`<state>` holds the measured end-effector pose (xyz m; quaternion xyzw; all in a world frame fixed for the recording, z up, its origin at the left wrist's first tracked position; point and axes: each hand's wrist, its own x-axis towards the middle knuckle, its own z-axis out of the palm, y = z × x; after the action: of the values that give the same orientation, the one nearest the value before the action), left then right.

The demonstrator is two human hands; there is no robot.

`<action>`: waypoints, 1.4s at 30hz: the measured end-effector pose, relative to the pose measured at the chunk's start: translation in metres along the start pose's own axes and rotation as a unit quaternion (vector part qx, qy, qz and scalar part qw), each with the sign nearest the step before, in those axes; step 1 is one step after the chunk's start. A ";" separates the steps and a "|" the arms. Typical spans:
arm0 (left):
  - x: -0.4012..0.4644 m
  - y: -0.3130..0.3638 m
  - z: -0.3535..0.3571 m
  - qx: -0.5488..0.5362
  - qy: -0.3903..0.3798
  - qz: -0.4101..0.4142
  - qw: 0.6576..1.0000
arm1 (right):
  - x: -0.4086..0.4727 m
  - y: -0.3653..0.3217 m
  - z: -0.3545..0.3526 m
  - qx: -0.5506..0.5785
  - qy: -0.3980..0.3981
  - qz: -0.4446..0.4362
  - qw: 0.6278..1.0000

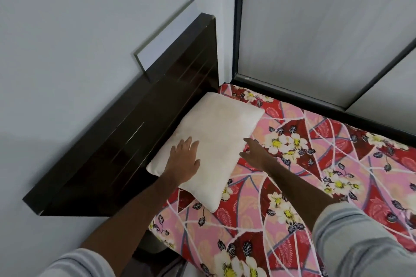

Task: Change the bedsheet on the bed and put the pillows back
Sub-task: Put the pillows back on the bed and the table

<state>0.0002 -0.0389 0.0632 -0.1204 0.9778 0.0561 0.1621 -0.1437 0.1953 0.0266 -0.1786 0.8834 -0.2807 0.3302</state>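
A cream pillow (pixel 216 132) lies on the bed against the dark headboard (pixel 126 141). The bed is covered by a red and pink floral bedsheet (pixel 315 175). My left hand (pixel 183 162) rests flat on the pillow's near left part, fingers spread. My right hand (pixel 254 153) is at the pillow's right edge, fingers apart, touching or just beside it. Neither hand holds anything. Only one pillow is in view.
A white wall stands behind the headboard. A dark-framed sliding wardrobe door (pixel 315 29) runs along the bed's far side. A pale flat panel (pixel 166 36) leans between wall and headboard. At the near left corner the sheet hangs over the mattress edge.
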 end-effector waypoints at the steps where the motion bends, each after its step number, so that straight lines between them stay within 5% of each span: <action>1: -0.008 0.008 -0.002 0.012 0.007 0.018 1.000 | -0.014 0.004 -0.003 -0.003 0.011 0.001 1.000; 13: -0.144 0.153 -0.006 0.103 0.141 0.258 0.950 | -0.297 0.052 -0.019 -0.311 0.222 -0.023 0.924; 25: -0.317 0.388 0.010 0.126 0.182 0.464 0.858 | -0.608 0.202 0.004 -0.294 0.323 0.163 0.885; 42: -0.577 0.918 0.124 0.096 0.152 0.691 0.700 | -1.066 0.543 -0.018 -0.198 0.414 0.431 0.777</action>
<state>0.3355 0.9911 0.2020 0.5981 0.7981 0.0389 -0.0625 0.5386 1.1586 0.2197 0.2924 0.9557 0.0252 -0.0237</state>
